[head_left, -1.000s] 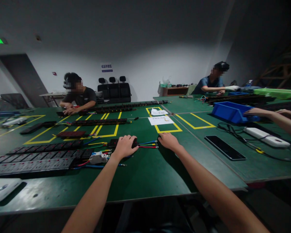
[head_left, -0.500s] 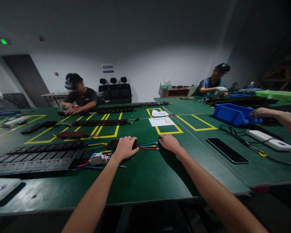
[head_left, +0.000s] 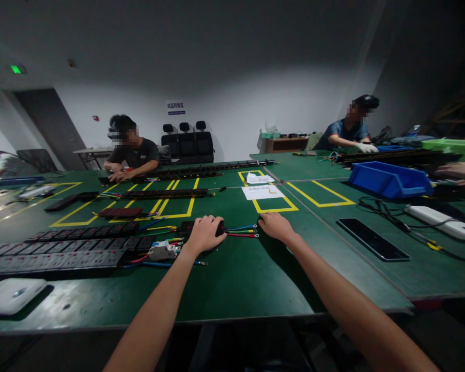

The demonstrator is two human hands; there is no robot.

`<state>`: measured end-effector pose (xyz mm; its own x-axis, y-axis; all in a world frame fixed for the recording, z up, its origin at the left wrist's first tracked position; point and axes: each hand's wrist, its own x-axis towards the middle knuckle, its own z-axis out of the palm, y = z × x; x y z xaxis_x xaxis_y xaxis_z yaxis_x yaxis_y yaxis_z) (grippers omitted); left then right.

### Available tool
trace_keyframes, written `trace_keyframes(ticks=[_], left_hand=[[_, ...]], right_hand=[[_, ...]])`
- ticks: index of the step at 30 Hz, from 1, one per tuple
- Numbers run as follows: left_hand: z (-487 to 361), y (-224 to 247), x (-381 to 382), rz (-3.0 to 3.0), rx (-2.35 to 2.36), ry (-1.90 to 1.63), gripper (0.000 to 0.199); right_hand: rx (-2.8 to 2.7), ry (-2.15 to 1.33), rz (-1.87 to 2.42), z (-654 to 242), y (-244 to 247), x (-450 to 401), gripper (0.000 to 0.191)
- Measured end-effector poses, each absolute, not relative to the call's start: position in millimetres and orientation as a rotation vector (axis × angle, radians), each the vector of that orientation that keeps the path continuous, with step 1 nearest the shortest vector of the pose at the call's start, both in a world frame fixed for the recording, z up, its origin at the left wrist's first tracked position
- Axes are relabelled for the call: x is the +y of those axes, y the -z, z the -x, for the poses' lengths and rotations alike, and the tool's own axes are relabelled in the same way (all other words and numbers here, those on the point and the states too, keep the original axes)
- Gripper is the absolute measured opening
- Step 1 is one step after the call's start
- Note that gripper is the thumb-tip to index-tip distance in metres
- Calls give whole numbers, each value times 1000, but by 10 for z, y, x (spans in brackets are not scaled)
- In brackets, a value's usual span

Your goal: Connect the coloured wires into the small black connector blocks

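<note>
My left hand [head_left: 206,233] lies over a black socket block [head_left: 186,226], its fingers curled around the block's top and far side. Blue, yellow and red wires [head_left: 240,232] with ring terminals stick out from the block's right end. Just right of those terminals, my right hand [head_left: 277,226] rests on the green table, fingers loosely bent and holding nothing visible; its fingertips are partly hidden. Long power strips [head_left: 62,258] with sockets lie left of my left hand. A light grey circuit breaker [head_left: 163,251] sits at their wired end.
Yellow tape outlines and paper sheets [head_left: 264,192] lie ahead. On the right are a phone [head_left: 372,239], a blue bin [head_left: 389,180], a white power bank-like device [head_left: 444,222] and black cables. Co-workers sit across the table; another person's hand shows at the right edge.
The view has shifted slightly, moving the scene right. Both my hands keep their places. The hand by the blue bin has drawn back toward the right edge; the gloved co-worker's hands have lowered.
</note>
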<state>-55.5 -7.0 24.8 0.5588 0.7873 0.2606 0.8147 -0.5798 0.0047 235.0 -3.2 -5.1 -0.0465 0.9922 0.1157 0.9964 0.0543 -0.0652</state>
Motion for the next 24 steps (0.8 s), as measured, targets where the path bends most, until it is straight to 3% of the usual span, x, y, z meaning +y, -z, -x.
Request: trace_keyframes(ticks=[24], left_hand=[[561, -219, -48, 2655, -1367, 351, 49]], right_hand=[[-2176, 32, 2096, -2348, 25, -41, 40]])
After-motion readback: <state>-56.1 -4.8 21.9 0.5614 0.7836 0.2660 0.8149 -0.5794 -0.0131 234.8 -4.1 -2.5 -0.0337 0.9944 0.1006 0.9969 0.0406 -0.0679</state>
